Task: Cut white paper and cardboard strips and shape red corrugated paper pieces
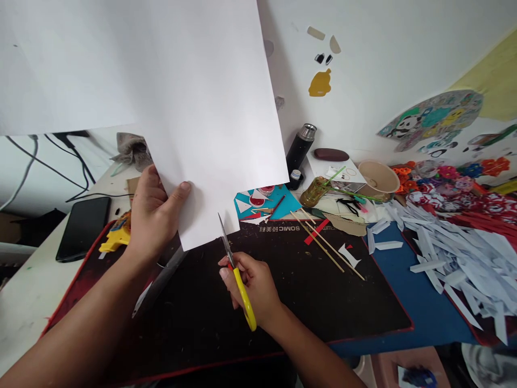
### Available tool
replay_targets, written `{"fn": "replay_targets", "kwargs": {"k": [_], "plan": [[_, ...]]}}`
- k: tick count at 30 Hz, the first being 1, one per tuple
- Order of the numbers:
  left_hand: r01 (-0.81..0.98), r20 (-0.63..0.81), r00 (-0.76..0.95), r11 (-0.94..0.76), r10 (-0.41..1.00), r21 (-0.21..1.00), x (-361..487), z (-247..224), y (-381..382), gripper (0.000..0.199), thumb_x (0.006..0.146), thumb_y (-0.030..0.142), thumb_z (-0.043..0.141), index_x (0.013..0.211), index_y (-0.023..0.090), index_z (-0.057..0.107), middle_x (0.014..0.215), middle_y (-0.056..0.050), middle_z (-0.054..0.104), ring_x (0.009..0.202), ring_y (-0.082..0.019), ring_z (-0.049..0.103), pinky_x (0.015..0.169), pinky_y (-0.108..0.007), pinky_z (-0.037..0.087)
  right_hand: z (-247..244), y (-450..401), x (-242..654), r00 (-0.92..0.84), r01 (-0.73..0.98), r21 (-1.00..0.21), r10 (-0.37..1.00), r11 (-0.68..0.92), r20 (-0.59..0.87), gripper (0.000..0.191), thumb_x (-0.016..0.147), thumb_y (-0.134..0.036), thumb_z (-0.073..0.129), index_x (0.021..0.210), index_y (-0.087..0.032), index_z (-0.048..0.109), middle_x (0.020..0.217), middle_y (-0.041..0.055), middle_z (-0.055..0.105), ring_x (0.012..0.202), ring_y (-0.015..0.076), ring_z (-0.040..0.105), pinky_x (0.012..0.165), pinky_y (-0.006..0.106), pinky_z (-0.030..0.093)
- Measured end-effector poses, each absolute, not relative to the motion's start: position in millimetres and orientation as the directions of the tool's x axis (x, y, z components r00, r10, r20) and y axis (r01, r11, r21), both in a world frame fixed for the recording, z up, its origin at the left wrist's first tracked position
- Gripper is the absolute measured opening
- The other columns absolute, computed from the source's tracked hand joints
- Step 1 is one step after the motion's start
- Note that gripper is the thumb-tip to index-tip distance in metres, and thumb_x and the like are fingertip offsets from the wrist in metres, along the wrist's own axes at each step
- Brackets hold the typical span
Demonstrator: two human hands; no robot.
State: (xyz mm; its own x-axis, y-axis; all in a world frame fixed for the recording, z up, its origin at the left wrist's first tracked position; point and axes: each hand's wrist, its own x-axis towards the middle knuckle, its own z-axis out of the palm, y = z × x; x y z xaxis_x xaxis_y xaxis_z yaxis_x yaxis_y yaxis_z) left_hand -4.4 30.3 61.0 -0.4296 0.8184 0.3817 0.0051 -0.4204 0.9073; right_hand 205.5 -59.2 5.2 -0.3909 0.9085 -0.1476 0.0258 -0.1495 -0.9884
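A large sheet of white paper (210, 108) hangs in front of me, its lower part narrowed by a stepped cut on the right side. My left hand (157, 210) grips its lower left edge, thumb on the near face. My right hand (252, 285) is closed around scissors (244, 299) with yellow handles. Their blades point up and meet the paper's bottom edge, with one blade in front of the sheet. Whether the blades are parted is hard to make out. Below both hands lies a black desk mat (226, 334) with a red border.
On the left are a phone (83, 229) and a yellow tool (117, 237). Behind the mat stand a black thermos (300, 146) and a glass jar (314, 192). Thin sticks (323, 242) lie on the mat; folded white paper strips (452, 253) are heaped at right.
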Motion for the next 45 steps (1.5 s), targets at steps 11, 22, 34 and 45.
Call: {"fn": "replay_targets", "kwargs": {"k": [11, 22, 34, 45], "plan": [[0.032, 0.395, -0.427, -0.422, 0.813, 0.906, -4.1, 58.1, 31.5, 0.039, 0.081, 0.028, 0.089, 0.113, 0.023, 0.068, 0.119, -0.007, 0.076, 0.102, -0.021, 0.071, 0.084, -0.030, 0.062, 8.2, -60.6, 205.2, -0.389, 0.026, -0.983, 0.904, -0.183, -0.179, 0.030, 0.093, -0.048, 0.072, 0.101, -0.019, 0.069, 0.058, -0.0081, 0.052, 0.038, 0.0066, 0.049, 0.038, 0.016, 0.037], [0.022, 0.385, -0.417, -0.415, 0.823, 0.910, -3.4, 58.9, 31.0, 0.040, 0.081, 0.030, 0.090, 0.114, 0.023, 0.069, 0.117, -0.007, 0.077, 0.100, -0.020, 0.070, 0.082, -0.026, 0.062, 6.5, -59.8, 205.4, -0.383, 0.027, -0.985, 0.908, -0.172, -0.169, 0.027, 0.094, -0.045, 0.071, 0.100, -0.019, 0.070, 0.059, -0.0078, 0.052, 0.037, 0.0066, 0.047, 0.037, 0.016, 0.036], [-0.022, 0.363, -0.418, -0.409, 0.833, 0.912, -5.2, 56.1, 32.9, 0.037, 0.081, 0.024, 0.088, 0.113, 0.024, 0.070, 0.116, -0.007, 0.078, 0.097, -0.020, 0.072, 0.079, -0.027, 0.064, 4.4, -60.3, 204.0, -0.372, 0.046, -0.985, 0.912, -0.167, -0.172, 0.032, 0.095, -0.050, 0.070, 0.098, -0.019, 0.069, 0.060, -0.0072, 0.054, 0.037, 0.0058, 0.045, 0.039, 0.017, 0.037], [0.010, 0.382, -0.393, -0.412, 0.837, 0.911, -5.6, 54.8, 32.2, 0.037, 0.084, 0.027, 0.087, 0.115, 0.023, 0.068, 0.117, -0.008, 0.077, 0.099, -0.021, 0.073, 0.079, -0.028, 0.065, 0.2, -61.9, 203.2, -0.356, 0.051, -0.983, 0.916, -0.177, -0.183, 0.032, 0.095, -0.051, 0.072, 0.097, -0.019, 0.070, 0.061, -0.0061, 0.056, 0.037, 0.0056, 0.045, 0.036, 0.016, 0.035]]}}
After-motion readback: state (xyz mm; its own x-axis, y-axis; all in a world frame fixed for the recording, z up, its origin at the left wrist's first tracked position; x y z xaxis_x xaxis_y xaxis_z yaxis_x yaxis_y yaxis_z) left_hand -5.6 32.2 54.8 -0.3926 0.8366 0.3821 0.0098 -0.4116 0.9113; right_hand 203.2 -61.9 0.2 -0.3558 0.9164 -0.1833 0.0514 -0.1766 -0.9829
